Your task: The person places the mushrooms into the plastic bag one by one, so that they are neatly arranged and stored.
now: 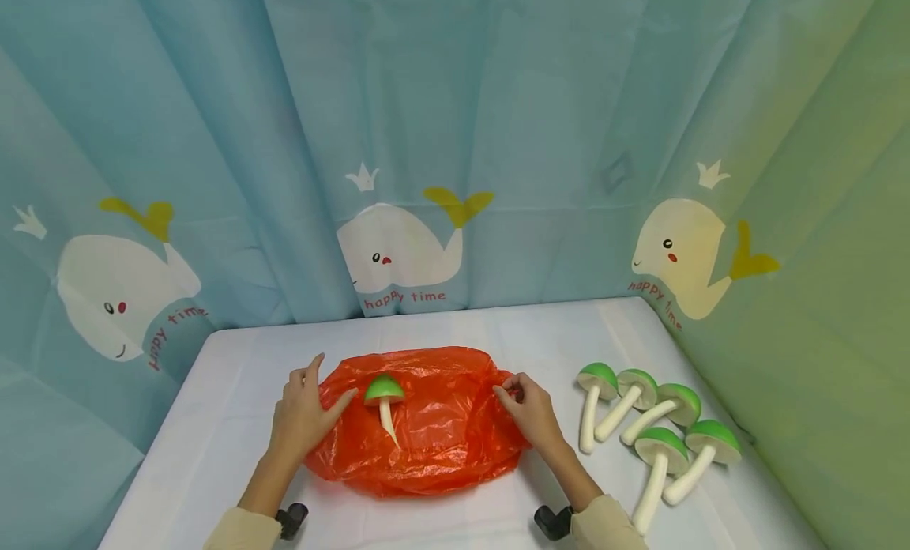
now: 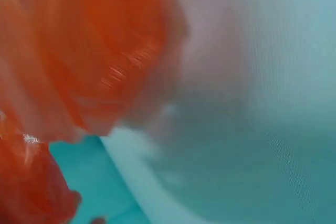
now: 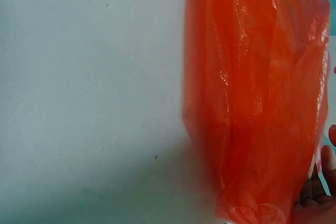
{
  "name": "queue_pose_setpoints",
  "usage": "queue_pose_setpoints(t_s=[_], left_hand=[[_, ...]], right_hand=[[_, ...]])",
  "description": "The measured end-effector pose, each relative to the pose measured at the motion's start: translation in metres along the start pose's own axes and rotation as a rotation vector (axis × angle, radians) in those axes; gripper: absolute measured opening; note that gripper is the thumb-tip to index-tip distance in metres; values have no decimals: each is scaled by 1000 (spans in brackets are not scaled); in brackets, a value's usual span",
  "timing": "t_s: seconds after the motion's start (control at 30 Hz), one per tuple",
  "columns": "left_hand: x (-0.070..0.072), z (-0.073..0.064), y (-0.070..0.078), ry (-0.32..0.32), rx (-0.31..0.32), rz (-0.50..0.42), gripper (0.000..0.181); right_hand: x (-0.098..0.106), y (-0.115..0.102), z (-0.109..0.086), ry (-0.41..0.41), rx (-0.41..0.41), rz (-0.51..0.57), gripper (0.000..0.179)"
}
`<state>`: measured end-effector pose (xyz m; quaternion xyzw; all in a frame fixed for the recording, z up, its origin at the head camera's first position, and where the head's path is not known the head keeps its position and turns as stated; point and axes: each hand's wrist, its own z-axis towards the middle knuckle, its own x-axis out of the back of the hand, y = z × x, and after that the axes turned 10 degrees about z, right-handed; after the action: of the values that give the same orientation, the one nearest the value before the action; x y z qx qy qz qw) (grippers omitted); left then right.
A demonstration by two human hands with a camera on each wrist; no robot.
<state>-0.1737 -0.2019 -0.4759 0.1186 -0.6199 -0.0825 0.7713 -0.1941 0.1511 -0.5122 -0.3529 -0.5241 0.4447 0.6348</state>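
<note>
A red plastic bag (image 1: 441, 431) lies spread on the table in the head view, its sides crumpled. One toy mushroom (image 1: 385, 390) with a green cap and white stem is within the bag's outline, left of its middle. At the bag's left side is my left hand (image 1: 302, 412), fingers raised and thumb stretched out over the red plastic. My right hand (image 1: 533, 412) pinches the bag's right edge between thumb and fingers. In the right wrist view, the bag (image 3: 257, 93) hangs in folds beside the curled fingers (image 3: 312, 192). The left wrist view is blurred by close red plastic (image 2: 100, 51).
Several more green-capped toy mushrooms (image 1: 661, 453) lie grouped on the right of the white table (image 1: 554, 333). A blue curtain (image 1: 554, 139) with printed whales stands behind the table and along its sides. Dark wrist-worn devices (image 1: 291, 520) sit at both cuffs.
</note>
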Motion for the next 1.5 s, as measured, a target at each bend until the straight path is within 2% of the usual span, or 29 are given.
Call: queue_pose_setpoints(t_s=[0.1, 0.27, 0.4, 0.47, 0.53, 0.67, 0.77, 0.9, 1.0, 1.23, 1.37, 1.5], left_hand=[[6, -10, 9, 0, -58, 61, 91], [6, -23, 13, -73, -113, 138, 111], [2, -28, 7, -157, -109, 147, 122], [1, -29, 3, -181, -98, 131, 120], [0, -27, 0, -166, -85, 86, 110], [3, -21, 0, -74, -50, -43, 74], [5, -16, 2, -13, -5, -95, 53], [6, -12, 4, 32, 48, -133, 46], [6, -11, 5, 39, 76, -153, 48], [17, -16, 6, -56, 161, -191, 66], [29, -22, 3, -137, 212, -238, 78], [35, -30, -1, -215, 251, -280, 83]], right_hand=[[3, -1, -1, 14, 23, 0, 16], [6, 1, -5, 23, 33, 10, 15], [7, 6, -8, 29, 3, 25, 15], [8, 7, -10, 28, -13, 25, 15], [9, 9, -10, 25, -19, 25, 17], [11, 7, -12, 29, -4, 34, 18], [13, 3, -15, 44, 17, 61, 16], [16, -2, -22, 67, 17, 120, 13], [22, -13, -28, 84, 5, 181, 12], [47, -45, -47, 187, -30, 280, 11], [62, -41, -54, 260, -68, 271, 13], [78, -16, -59, 306, -124, 246, 18]])
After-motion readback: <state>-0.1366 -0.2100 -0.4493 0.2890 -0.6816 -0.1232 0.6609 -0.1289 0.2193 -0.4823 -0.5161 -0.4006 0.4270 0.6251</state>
